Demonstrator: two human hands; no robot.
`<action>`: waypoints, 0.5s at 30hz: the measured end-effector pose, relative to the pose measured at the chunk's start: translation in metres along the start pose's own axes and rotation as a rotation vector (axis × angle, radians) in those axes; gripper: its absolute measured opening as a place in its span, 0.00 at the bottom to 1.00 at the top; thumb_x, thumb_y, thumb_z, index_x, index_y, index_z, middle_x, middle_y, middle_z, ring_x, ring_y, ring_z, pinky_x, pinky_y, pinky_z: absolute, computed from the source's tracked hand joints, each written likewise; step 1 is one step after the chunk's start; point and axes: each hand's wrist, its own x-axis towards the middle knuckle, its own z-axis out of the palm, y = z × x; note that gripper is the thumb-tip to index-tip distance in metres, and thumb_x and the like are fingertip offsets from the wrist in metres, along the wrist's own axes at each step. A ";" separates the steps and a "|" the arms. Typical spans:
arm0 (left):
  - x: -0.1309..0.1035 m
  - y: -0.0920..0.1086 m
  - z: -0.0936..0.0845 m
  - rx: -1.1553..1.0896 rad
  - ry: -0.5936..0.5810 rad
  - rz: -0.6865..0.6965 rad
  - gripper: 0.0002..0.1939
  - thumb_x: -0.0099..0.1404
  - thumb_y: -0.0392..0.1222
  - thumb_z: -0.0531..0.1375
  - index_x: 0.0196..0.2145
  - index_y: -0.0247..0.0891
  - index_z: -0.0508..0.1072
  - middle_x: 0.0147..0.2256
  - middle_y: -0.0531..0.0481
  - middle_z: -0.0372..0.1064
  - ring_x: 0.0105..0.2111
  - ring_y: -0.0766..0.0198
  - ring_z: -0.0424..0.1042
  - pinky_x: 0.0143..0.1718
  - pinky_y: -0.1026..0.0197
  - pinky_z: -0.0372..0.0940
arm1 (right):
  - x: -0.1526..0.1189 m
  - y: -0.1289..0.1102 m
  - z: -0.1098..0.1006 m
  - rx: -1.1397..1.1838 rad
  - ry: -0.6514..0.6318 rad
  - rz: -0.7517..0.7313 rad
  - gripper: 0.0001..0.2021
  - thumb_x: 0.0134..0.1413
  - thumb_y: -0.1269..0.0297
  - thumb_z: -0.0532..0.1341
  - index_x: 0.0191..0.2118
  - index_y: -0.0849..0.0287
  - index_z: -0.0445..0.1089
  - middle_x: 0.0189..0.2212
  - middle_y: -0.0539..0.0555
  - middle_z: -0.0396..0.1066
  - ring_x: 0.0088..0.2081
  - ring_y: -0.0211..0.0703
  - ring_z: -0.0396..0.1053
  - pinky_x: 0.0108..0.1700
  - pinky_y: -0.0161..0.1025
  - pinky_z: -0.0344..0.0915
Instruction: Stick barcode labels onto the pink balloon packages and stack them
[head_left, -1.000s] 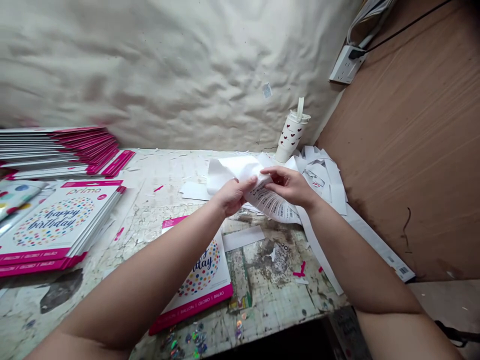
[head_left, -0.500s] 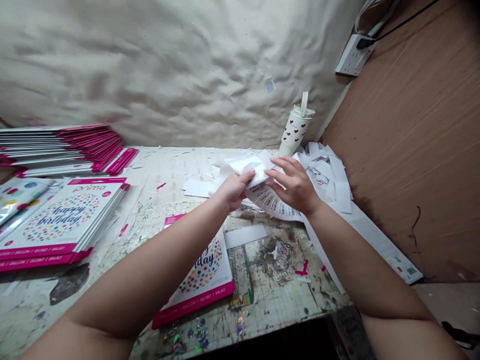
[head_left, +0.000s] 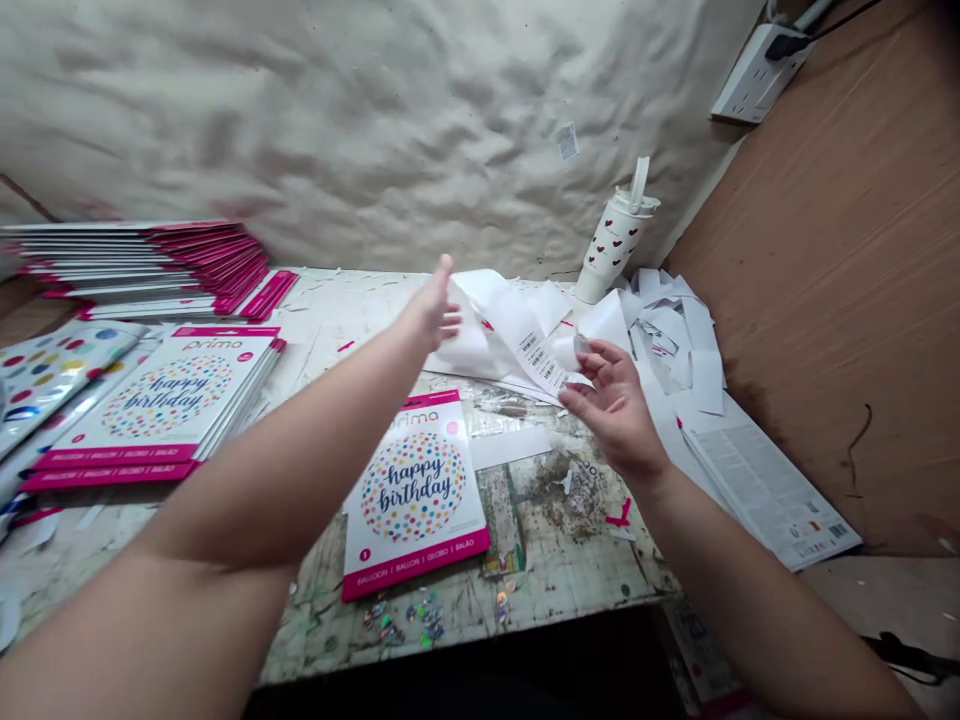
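My left hand is raised with its thumb up and fingers apart, holding nothing, beside the loose white backing paper. In my right hand the thumb and fingers close on the end of a strip of printed barcode labels; the exact pinch is partly hidden. The strip curves back into the white paper. In front of my hands a "happy birthday" balloon packet with pink edges lies face up on the worn table.
At left sit a stack of the same packets, a fanned pile of packets and dotted foil packs. A white tumbler with hearts stands at the back. Crumpled paper strips and a reverse-side-up packet lie at right.
My left hand has let go of the white paper and moved left, opening. My right hand has come lower, with the label strip at its fingers. The balloon packet shows more fully.
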 end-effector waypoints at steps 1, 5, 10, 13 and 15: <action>-0.007 0.000 -0.025 0.196 0.096 0.121 0.28 0.60 0.63 0.51 0.44 0.36 0.67 0.43 0.39 0.69 0.39 0.56 0.69 0.37 0.58 0.63 | -0.005 0.004 0.003 -0.040 -0.093 0.044 0.29 0.53 0.64 0.60 0.59 0.46 0.50 0.47 0.55 0.65 0.48 0.47 0.65 0.47 0.47 0.65; -0.063 -0.026 -0.131 1.184 -0.117 0.261 0.17 0.53 0.55 0.57 0.32 0.38 0.72 0.34 0.45 0.72 0.35 0.55 0.69 0.38 0.57 0.60 | -0.007 0.021 0.017 -0.358 -0.537 0.086 0.37 0.47 0.69 0.62 0.63 0.50 0.49 0.46 0.56 0.65 0.49 0.50 0.63 0.52 0.50 0.60; -0.123 -0.078 -0.196 1.438 -0.292 0.067 0.26 0.46 0.53 0.60 0.42 0.37 0.70 0.41 0.41 0.71 0.41 0.51 0.70 0.37 0.58 0.61 | 0.007 0.025 0.036 -0.537 -0.736 0.238 0.47 0.39 0.67 0.68 0.65 0.57 0.46 0.34 0.54 0.67 0.38 0.50 0.65 0.45 0.48 0.63; -0.129 -0.086 -0.199 1.468 -0.287 -0.048 0.22 0.47 0.56 0.59 0.37 0.39 0.71 0.38 0.43 0.73 0.38 0.51 0.71 0.32 0.60 0.60 | 0.011 0.019 0.040 -0.511 -0.752 0.328 0.48 0.39 0.69 0.68 0.66 0.53 0.43 0.34 0.53 0.66 0.34 0.46 0.65 0.40 0.44 0.64; -0.127 -0.084 -0.200 1.491 -0.313 -0.074 0.18 0.47 0.56 0.59 0.29 0.39 0.71 0.34 0.45 0.74 0.34 0.52 0.71 0.29 0.61 0.57 | 0.010 0.016 0.040 -0.498 -0.734 0.375 0.49 0.38 0.69 0.68 0.66 0.51 0.43 0.36 0.52 0.66 0.33 0.44 0.65 0.39 0.42 0.63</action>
